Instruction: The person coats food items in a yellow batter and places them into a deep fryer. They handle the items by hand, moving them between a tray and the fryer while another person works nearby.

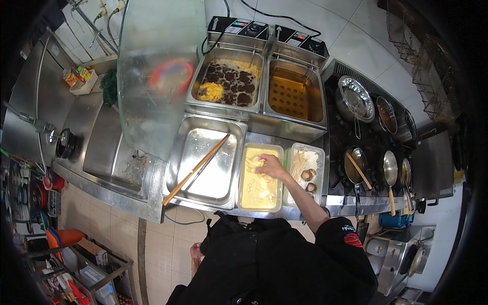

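Note:
My right hand (269,166) dips into a plastic tub of yellow batter (251,196), its fingers closed around a clump of batter-coated food (253,163). Right beside it stands a second plastic tub (322,171) of white flour holding pale thin strands, probably enoki mushrooms (300,162), and brown mushroom caps (307,175). My left hand (195,253) hangs low at my side, away from the counter; whether it grips anything is unclear. A pair of long wooden chopsticks (196,169) rests across the steel pan (233,179) to the left of the batter.
Behind the tubs, two electric fryers hold oil: the left fryer (228,80) bubbles darkly around a yellow fried clump (211,92), the right fryer (289,95) shows a perforated bottom. A glass panel (152,114) stands before the sink (110,160). Pans (390,167) sit on the stove at right.

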`<state>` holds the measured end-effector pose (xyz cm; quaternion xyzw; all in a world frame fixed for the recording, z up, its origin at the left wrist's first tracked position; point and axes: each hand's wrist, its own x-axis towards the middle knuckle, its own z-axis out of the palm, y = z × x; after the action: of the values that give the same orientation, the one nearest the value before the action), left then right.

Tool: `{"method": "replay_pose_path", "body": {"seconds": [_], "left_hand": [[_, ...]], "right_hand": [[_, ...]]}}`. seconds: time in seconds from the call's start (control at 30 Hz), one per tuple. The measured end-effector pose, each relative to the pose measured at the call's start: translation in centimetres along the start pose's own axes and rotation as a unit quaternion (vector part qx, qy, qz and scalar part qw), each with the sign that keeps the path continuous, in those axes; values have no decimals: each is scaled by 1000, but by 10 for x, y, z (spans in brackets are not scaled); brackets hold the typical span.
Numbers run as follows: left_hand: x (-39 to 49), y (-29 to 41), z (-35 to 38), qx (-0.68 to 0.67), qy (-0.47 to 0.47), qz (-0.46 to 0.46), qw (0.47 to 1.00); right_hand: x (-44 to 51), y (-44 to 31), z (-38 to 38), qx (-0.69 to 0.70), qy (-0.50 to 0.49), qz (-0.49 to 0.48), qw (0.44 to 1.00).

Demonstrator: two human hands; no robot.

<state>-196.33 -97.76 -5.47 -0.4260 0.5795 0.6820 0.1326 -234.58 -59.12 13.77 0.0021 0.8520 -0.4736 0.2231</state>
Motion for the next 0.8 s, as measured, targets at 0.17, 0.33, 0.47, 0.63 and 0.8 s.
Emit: {"method": "replay_pose_path", "body": {"seconds": [0.17, 0.33, 0.47, 0.63, 0.8], "left_hand": [[-1, 7, 5, 7, 1, -12, 1000], [-3, 10, 8, 12, 9, -5, 1000], [-10, 11, 9, -7, 6, -9, 1000], [-13, 10, 9, 25, 23, -37, 999], [-5, 3, 8, -3, -15, 12, 1000]], "right_hand": [[9, 5, 6, 180, 18, 55, 982], [15, 4, 7, 79, 89, -5, 993], [10, -13, -8, -127, 129, -127, 975], [7, -37, -17, -147, 120, -143, 971], [7, -43, -19, -154, 107, -144, 972]]}}
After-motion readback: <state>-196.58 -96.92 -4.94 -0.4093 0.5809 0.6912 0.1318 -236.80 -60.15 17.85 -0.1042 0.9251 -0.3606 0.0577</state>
